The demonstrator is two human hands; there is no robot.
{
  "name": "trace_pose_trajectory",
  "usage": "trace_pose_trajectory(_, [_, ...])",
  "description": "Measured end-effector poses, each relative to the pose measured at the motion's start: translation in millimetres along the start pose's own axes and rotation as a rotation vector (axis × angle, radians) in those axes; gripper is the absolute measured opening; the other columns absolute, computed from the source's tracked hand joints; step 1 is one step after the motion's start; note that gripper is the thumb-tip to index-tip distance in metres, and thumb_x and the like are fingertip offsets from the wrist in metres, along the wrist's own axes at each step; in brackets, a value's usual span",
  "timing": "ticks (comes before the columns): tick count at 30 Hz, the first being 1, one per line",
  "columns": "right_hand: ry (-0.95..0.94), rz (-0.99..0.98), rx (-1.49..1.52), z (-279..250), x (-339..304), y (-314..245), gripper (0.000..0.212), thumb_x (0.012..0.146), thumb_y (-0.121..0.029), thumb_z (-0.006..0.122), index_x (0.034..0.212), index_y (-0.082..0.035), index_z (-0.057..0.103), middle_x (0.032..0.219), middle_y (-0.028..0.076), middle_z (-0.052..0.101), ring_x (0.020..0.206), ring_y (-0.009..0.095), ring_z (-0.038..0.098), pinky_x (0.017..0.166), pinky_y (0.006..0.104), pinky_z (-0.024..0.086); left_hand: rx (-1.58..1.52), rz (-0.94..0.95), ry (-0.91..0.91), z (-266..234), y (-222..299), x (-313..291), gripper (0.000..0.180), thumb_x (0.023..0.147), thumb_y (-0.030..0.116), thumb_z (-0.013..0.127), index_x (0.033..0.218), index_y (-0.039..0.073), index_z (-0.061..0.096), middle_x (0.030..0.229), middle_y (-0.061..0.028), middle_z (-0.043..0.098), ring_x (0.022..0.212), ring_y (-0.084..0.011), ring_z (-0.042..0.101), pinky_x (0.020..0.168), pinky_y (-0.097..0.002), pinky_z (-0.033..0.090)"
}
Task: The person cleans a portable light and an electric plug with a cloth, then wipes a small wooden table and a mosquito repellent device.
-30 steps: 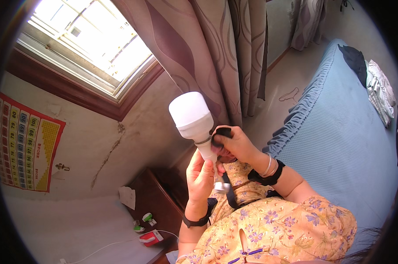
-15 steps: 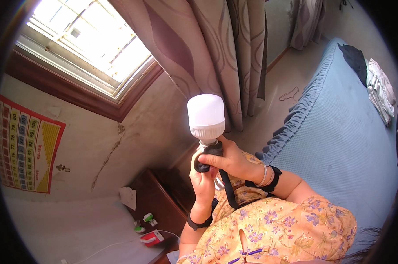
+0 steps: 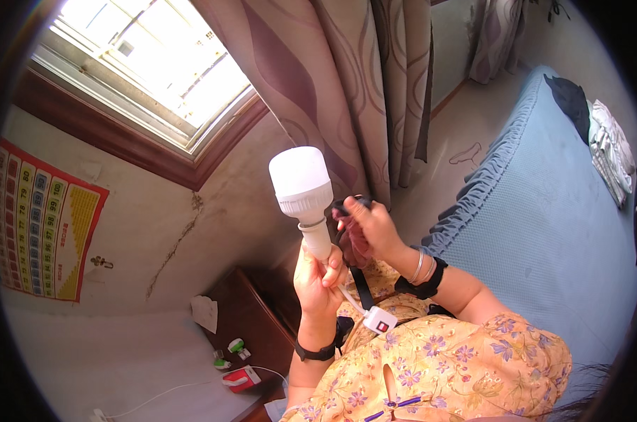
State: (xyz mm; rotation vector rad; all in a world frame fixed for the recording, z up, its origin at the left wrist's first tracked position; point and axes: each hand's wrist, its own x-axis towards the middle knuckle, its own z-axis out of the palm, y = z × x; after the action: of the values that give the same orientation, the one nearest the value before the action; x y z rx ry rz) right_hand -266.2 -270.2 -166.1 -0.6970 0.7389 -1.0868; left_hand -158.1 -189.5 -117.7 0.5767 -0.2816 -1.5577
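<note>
Beside the curtained window (image 3: 149, 77), we've tilted the LED bulb (image 3: 303, 184); left hand (image 3: 320, 274) grasps its base, right hand (image 3: 367, 226) now clasps the black holder (image 3: 346, 208).

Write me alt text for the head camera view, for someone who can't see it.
The person's left hand grips the neck of a white LED bulb held upright, while the right hand pinches a dark strap beside it. A patterned curtain and bright window are behind.
</note>
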Motion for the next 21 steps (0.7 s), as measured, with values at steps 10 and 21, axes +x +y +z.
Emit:
trace_pose_trajectory(10, [-0.259,-0.536,-0.763,31.8,-24.6,-17.4,0.060,0.076,-0.031,0.070,0.118,0.002,0.042,0.098,0.015,0.056,0.083,0.023,0.058,0.074,0.0315,0.046,0.335,0.280,0.171,-1.8,-19.9,4.6,0.026,0.094,0.023,0.037,0.113,0.006,0.045,0.101,-0.0048,0.054,0.086,-0.0122,0.056,0.063,-0.0192,0.047])
trace_pose_trajectory(21, [-0.217,-0.378,-0.598,17.7,-5.5,-23.6,0.029,0.085,-0.022,0.063,0.097,0.003,0.056,0.076,0.017,0.063,0.072,0.020,0.065,0.060,0.0286,0.049,0.036,-0.092,0.122,-13.7,-0.3,0.8,0.028,0.097,0.031,0.030,0.091,0.010,0.048,0.057,0.0059,0.030,0.041,-0.0033,0.021,0.038,-0.0181,0.017])
